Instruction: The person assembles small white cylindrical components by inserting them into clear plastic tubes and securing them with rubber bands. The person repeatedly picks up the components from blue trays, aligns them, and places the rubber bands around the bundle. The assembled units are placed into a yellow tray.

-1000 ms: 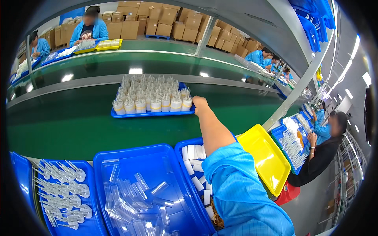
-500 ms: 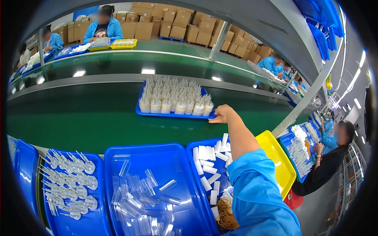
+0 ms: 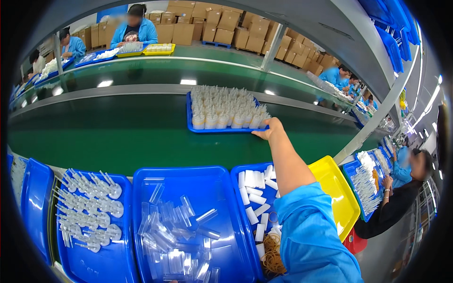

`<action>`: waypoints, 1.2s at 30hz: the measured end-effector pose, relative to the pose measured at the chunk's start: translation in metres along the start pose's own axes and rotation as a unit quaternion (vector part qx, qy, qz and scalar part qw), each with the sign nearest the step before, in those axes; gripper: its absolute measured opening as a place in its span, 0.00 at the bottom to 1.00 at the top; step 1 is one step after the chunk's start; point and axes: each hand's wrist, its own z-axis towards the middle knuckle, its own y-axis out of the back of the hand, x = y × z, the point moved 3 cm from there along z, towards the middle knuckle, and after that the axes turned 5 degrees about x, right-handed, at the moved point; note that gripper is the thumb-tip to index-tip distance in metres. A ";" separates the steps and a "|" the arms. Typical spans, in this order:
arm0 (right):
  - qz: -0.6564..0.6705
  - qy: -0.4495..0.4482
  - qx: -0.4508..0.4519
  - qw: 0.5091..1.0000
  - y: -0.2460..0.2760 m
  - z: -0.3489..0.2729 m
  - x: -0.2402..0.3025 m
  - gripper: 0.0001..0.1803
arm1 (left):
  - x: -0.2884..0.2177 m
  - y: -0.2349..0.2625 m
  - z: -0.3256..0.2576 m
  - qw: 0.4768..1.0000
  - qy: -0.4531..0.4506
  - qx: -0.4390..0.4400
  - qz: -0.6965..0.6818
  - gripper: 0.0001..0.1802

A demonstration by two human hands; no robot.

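My right hand (image 3: pixel 270 129) reaches out over the green belt and grips the near right corner of a blue tray (image 3: pixel 226 130). This tray is packed with rows of upright whitish cylinders (image 3: pixel 226 109), banded in yellow and topped with thin clear tubes. Below my outstretched right arm sits another blue tray (image 3: pixel 240 207), holding white cylinders (image 3: pixel 257 198) and a bundle of tan rubber bands (image 3: pixel 272 254). A skin-coloured sliver at the lower edge may be my left hand (image 3: pixel 173 281); its fingers are hidden.
Clear plastic tubes (image 3: pixel 181 226) lie loose in the middle blue tray (image 3: pixel 188 175). Left of it, a blue tray (image 3: pixel 89 269) holds white round parts with stems (image 3: pixel 89 212). A yellow tray (image 3: pixel 337 188) stands at right. Several people in blue work nearby; a metal post (image 3: pixel 377 118) rises at right.
The loaded blue tray has slid to the right along the belt and turned slightly, with my right hand still on its corner. The whole view has also shifted a little.
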 end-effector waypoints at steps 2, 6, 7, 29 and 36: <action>0.013 0.018 -0.025 0.999 0.006 0.000 0.000 0.31 | 0.000 0.001 -0.003 1.000 -0.010 -0.012 -0.001 0.10; -0.032 0.057 -0.037 0.997 -0.004 -0.028 0.002 0.27 | 0.004 -0.004 -0.012 0.999 -0.031 -0.026 0.010 0.12; -0.048 0.061 -0.023 0.997 -0.002 -0.034 0.006 0.26 | 0.006 -0.006 -0.018 0.998 -0.041 -0.042 0.008 0.12; -0.743 0.401 -0.129 0.520 0.319 -0.326 0.000 0.19 | -0.111 -0.096 0.035 0.989 -0.136 0.057 -0.013 0.25; -0.761 0.392 -0.053 0.514 0.313 -0.350 -0.012 0.18 | -0.110 -0.102 0.023 0.989 -0.125 0.073 0.042 0.22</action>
